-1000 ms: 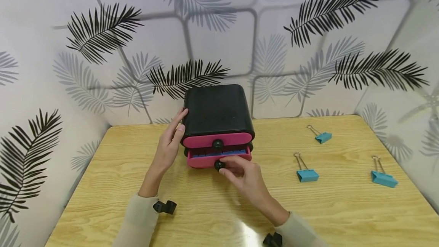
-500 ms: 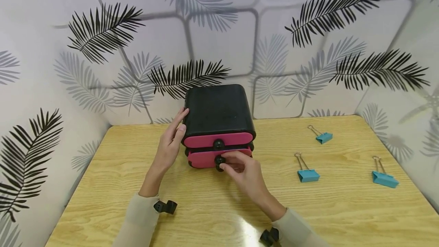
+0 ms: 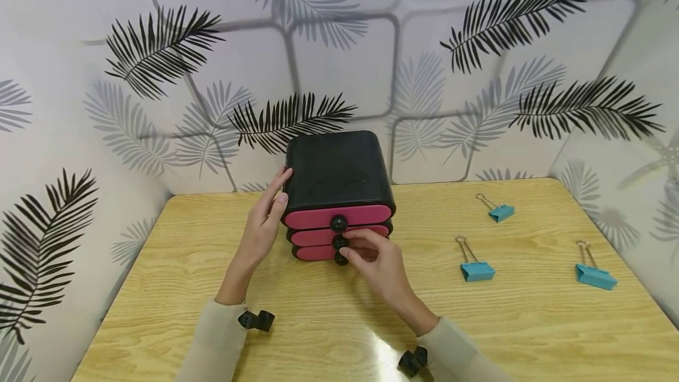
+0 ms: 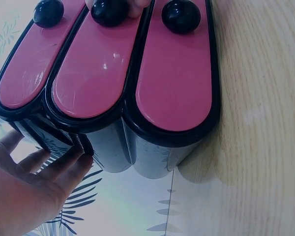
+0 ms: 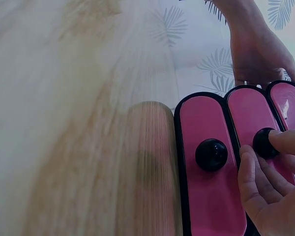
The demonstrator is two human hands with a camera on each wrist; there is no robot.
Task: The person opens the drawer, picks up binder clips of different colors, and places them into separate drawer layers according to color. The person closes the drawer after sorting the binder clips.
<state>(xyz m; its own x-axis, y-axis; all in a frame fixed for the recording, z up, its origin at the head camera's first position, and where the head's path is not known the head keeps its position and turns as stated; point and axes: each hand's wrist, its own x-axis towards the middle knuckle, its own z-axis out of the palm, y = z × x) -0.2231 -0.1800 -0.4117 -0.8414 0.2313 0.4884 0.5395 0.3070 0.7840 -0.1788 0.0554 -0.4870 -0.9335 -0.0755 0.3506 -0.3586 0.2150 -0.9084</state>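
Observation:
A small black chest of drawers (image 3: 336,170) with three pink drawer fronts stands toward the back of the table. All three drawers sit flush in the body. My right hand (image 3: 379,261) pinches the round black knob (image 5: 266,142) of the middle drawer (image 4: 93,73) between thumb and fingers. Against the chest's left side rests my left hand (image 3: 262,226), fingers extended along it; the left wrist view shows these fingers (image 4: 64,169) touching the side wall. The bottom drawer's knob (image 5: 211,154) and the top drawer's knob (image 3: 339,223) are untouched.
Three blue binder clips lie on the wooden table (image 3: 175,264) to the right: a back one (image 3: 501,212), a nearer one (image 3: 477,270) and a far-right one (image 3: 595,276). A leaf-patterned wall covering (image 3: 339,63) rises right behind the chest.
The middle drawer, partly out with blue contents showing a second ago, has slid back into the chest with my right hand on its knob. My left hand has stayed against the side.

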